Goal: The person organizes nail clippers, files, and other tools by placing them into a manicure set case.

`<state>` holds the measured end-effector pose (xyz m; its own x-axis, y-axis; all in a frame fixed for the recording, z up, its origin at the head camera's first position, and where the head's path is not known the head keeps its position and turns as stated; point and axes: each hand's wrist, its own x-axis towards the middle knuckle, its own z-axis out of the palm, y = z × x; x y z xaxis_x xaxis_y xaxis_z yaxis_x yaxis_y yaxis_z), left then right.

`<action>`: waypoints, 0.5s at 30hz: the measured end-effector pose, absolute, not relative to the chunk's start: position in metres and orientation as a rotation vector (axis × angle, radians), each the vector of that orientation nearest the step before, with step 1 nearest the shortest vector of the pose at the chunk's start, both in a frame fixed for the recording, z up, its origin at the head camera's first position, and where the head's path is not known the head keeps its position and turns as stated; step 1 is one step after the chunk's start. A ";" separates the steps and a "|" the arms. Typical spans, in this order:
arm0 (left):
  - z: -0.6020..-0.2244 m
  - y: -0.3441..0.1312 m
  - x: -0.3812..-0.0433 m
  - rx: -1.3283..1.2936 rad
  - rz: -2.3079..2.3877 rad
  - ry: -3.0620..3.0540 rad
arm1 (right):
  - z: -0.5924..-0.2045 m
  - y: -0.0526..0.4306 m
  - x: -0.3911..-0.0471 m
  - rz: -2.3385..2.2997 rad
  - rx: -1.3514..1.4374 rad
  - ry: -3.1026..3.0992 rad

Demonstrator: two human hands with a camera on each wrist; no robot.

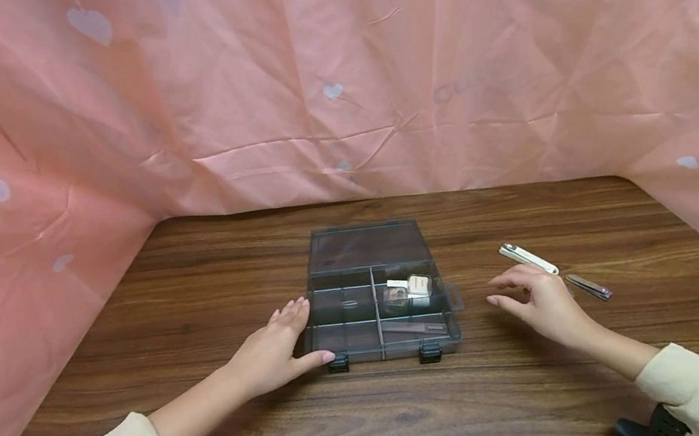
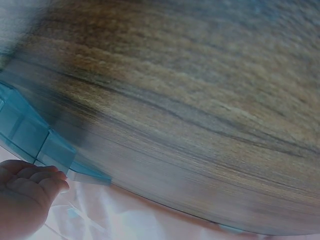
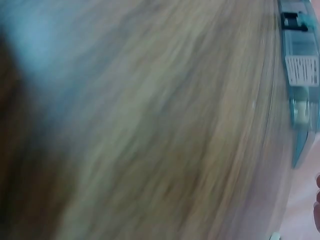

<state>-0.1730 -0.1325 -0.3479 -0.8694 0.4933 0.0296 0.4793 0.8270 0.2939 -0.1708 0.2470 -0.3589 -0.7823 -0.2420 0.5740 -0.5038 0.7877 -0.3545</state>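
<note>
A dark see-through compartment box (image 1: pixel 348 336) lies with its lid (image 1: pixel 368 245) laid back. My left hand (image 1: pixel 274 348) rests along the box's left side, its thumb reaching to the front corner by a black latch. In the box's right half sit a small clear container (image 1: pixel 395 297), a white-and-beige small item (image 1: pixel 419 286) and, in front, a flat grey strip (image 1: pixel 415 327). To the right of the box my right hand (image 1: pixel 545 305) is over the table, fingers loosely bent and no object showing in them. Just beyond it lie a white nail clipper (image 1: pixel 531 259) and a smaller metallic nail clipper (image 1: pixel 588 287).
The wooden table (image 1: pixel 356 430) is enclosed at the back and sides by a pink curtain (image 1: pixel 381 159) with pale hearts. A clear tab (image 1: pixel 454 298) sticks out from the box's right side. A black strap (image 1: pixel 657 425) hangs at my right sleeve.
</note>
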 end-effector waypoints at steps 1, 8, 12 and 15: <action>-0.348 -0.133 -0.173 0.785 0.457 2.956 | -0.359 0.250 -0.170 0.683 0.548 -2.467; -0.347 -0.133 -0.173 0.779 0.451 2.954 | -0.362 0.274 -0.169 0.625 0.478 -2.494; -0.347 -0.133 -0.173 0.782 0.454 2.955 | -0.364 0.286 -0.167 0.596 0.442 -2.492; -0.347 -0.133 -0.173 0.782 0.459 2.953 | -0.366 0.295 -0.165 0.599 0.422 -2.485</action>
